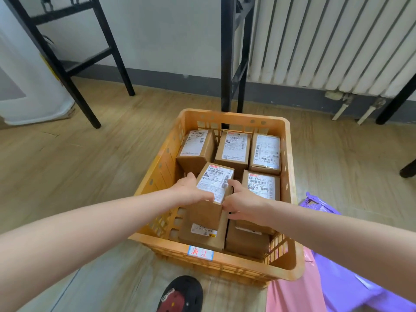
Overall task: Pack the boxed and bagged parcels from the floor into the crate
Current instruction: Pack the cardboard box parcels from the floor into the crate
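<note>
An orange plastic crate (227, 264) stands on the wooden floor with several brown cardboard boxes inside, each with a white shipping label. Both hands hold one labelled box (217, 181) in the crate's middle, tilted above another box (203, 233). My left hand (191, 190) grips its left side with the thumb on top. My right hand (243, 201) grips its right side. Three boxes (234, 147) stand along the far wall of the crate, and one more (261, 185) sits at the right. A pink bag (295, 291) and a purple bag (351, 287) lie on the floor at the right of the crate.
Black metal frame legs (229, 64) stand right behind the crate and at the left (74, 91). A white radiator (333, 46) hangs on the far wall. A black and red shoe (182, 293) is on the floor in front of the crate.
</note>
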Tool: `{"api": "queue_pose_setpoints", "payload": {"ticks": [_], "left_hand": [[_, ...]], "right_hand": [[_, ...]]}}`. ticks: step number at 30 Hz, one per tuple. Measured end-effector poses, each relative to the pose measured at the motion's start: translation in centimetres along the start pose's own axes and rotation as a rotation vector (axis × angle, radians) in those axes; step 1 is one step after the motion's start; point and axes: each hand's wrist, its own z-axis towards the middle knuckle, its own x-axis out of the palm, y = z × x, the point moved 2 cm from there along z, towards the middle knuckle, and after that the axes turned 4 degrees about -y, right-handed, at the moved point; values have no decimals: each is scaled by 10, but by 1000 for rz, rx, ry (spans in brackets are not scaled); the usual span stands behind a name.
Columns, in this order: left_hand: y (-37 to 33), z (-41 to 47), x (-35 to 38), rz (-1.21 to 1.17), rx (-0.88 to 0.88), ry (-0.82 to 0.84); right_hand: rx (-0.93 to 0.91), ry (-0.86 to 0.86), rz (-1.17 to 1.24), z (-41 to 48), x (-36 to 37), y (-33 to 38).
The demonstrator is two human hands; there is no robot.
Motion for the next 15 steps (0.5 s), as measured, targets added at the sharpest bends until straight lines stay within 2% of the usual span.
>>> {"api": "queue_pose_setpoints", "payload": {"ticks": [6,9,12,15], "left_hand": [[3,2,22,357,52,-78],[6,8,14,354,56,-28],[19,12,-11,341,9,-65],[34,8,-26,535,8,-157]], "right_hand": [[2,133,-33,-5,8,-12],[-29,202,-94,-8,8,-13],[-50,210,-121,-8,0,-14],[-37,213,-106,-8,-8,-20]]}}
